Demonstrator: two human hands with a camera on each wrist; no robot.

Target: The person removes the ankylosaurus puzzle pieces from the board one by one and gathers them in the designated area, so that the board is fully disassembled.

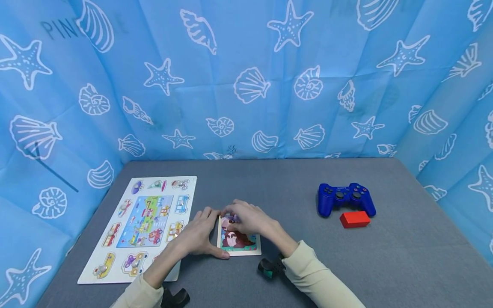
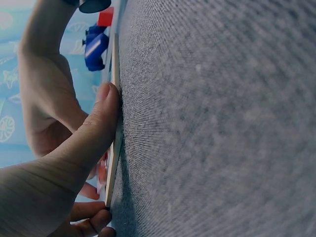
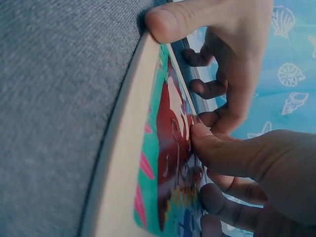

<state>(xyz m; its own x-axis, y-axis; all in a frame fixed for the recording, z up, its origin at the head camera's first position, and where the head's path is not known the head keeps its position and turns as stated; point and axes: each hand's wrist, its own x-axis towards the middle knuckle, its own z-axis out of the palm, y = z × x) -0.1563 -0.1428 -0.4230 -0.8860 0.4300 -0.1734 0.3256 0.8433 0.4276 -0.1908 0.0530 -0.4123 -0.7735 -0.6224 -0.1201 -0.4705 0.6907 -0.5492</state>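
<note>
A small wooden jigsaw puzzle (image 1: pixel 239 241) with a brown animal picture lies between both hands in the head view. My left hand (image 1: pixel 198 233) holds its pale frame (image 3: pixel 116 163) along the left side, with the thumb (image 3: pixel 165 23) on the near corner and the other fingers toward the far corner. Over the puzzle's upper left part, my right hand (image 1: pixel 248 218) pinches a puzzle piece between thumb and fingers at the picture surface. The piece is mostly hidden by the fingers. In the left wrist view, the puzzle's thin edge (image 2: pixel 114 168) stands beside the left thumb.
A large white knob-puzzle board (image 1: pixel 125 192) with vehicle pieces lies at the left, partly beneath the left arm. On the right are a blue game controller (image 1: pixel 345 197) and a red block (image 1: pixel 354 219) on the grey table (image 1: pixel 408 248). A blue shell-patterned curtain (image 1: pixel 254 111) hangs behind.
</note>
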